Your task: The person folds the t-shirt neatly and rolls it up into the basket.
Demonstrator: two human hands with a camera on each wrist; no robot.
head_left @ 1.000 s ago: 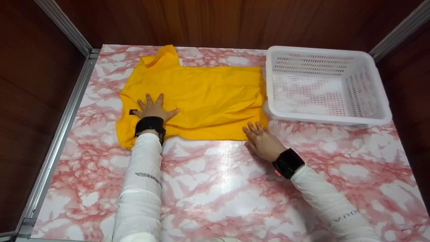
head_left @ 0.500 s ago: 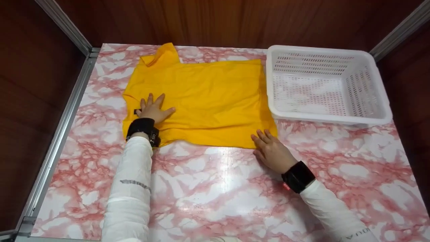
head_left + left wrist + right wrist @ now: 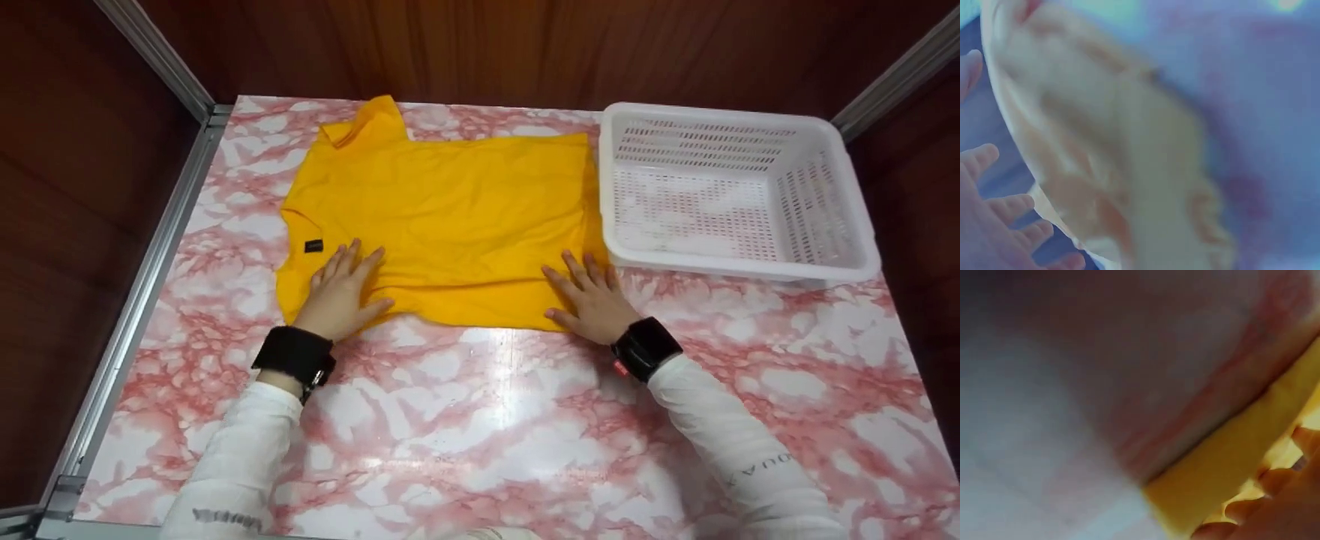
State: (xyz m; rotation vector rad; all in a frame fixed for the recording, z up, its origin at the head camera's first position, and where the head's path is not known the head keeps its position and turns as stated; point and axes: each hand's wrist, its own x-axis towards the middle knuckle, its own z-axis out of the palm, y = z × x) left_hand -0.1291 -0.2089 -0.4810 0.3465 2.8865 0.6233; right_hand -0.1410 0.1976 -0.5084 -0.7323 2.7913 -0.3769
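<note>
Lying creased, yellow shirt [image 3: 465, 206], black neck label [image 3: 313, 246]; left hand [image 3: 339, 300], right hand [image 3: 598, 306] over it, both splayed wide.

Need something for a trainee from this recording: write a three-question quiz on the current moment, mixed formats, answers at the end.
1. Short answer: In the head view, what garment lies under the left hand and the right hand?

2. True or false: The small black label is farther from the white basket than the right hand is.

3. Multiple choice: What pattern does the tabletop show?
A. Stripes
B. Marbling
C. Checks

Key:
1. A yellow shirt.
2. True.
3. B.
</note>
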